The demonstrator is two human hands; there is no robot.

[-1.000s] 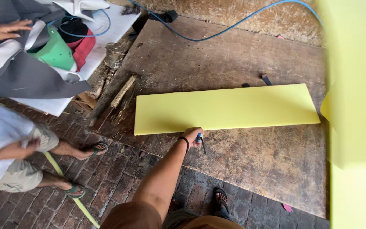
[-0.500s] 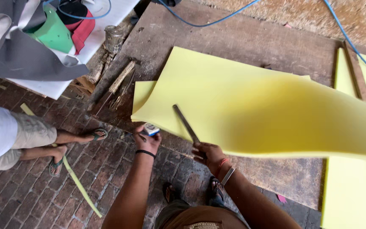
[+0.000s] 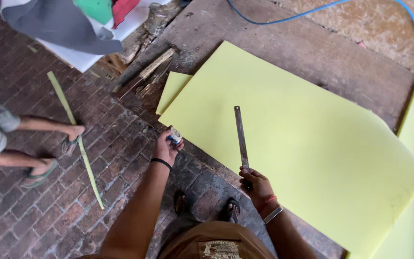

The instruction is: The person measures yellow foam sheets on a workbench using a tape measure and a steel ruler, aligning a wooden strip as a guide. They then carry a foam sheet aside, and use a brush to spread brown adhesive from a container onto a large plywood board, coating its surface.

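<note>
My right hand (image 3: 256,184) grips the near end of a metal ruler (image 3: 241,139) lying across the big yellow foam sheet (image 3: 303,134); my left hand (image 3: 167,145) clenches a small tool (image 3: 175,136) at the sheet's near edge on the wooden table (image 3: 283,43)

A worn wooden board (image 3: 312,52) carries a large yellow foam sheet (image 3: 303,139); brick floor (image 3: 49,206) beside it.
</note>
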